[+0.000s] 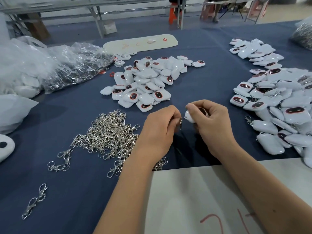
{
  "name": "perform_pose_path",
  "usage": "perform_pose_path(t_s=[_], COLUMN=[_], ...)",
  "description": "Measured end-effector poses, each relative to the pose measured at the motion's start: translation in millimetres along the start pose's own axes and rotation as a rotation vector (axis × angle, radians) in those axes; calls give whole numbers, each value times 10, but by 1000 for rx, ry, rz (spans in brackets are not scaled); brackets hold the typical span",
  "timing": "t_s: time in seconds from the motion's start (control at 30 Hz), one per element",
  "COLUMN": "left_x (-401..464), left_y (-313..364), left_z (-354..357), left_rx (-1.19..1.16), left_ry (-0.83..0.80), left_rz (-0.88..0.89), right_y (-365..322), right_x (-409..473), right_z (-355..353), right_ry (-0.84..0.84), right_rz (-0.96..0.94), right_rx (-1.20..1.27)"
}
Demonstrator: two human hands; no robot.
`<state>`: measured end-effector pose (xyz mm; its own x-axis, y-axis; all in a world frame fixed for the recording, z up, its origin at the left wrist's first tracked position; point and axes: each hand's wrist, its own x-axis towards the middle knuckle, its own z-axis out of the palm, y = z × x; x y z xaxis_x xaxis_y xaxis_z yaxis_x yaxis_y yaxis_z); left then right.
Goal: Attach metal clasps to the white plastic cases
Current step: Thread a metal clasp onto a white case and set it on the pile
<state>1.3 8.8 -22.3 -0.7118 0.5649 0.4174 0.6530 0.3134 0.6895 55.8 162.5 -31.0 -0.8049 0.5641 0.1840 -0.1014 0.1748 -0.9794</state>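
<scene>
Clasp [181, 122] pinched in our left hand [160, 127] sits just beside the loop of the white case [190, 117] gripped in our right hand [211, 122] above the bench [81, 191], so hooking seems underway, and next calls for threading that loop.

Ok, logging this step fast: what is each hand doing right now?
Left hand: pinching a metal clasp.
Right hand: gripping a white plastic case.

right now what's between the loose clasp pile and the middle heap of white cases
In the head view, only bare blue cloth lies between the clasp pile and the middle heap of white cases; they stay apart.
</scene>
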Motion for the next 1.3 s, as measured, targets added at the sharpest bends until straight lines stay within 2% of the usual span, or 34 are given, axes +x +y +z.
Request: perform_pose_path(t_s=[0.57,0.73,1.1,1.3], left_x=[1,0,-7,1], left_y=[57,68,111,125], left_z=[-25,-29,16,35], left_rx=[43,52,80,109], left_ry=[-24,-49,-81,-104], left_rz=[-14,-19,-49,-133], right_y=[-35,-39,-57,-78], right_x=[-37,-27,-26,-65], right_z=[62,49,50,67], right_ry=[-15,67,18,35], right_rz=[-107,-78,-68,-107], right_rx=[-299,-238,-275,-335])
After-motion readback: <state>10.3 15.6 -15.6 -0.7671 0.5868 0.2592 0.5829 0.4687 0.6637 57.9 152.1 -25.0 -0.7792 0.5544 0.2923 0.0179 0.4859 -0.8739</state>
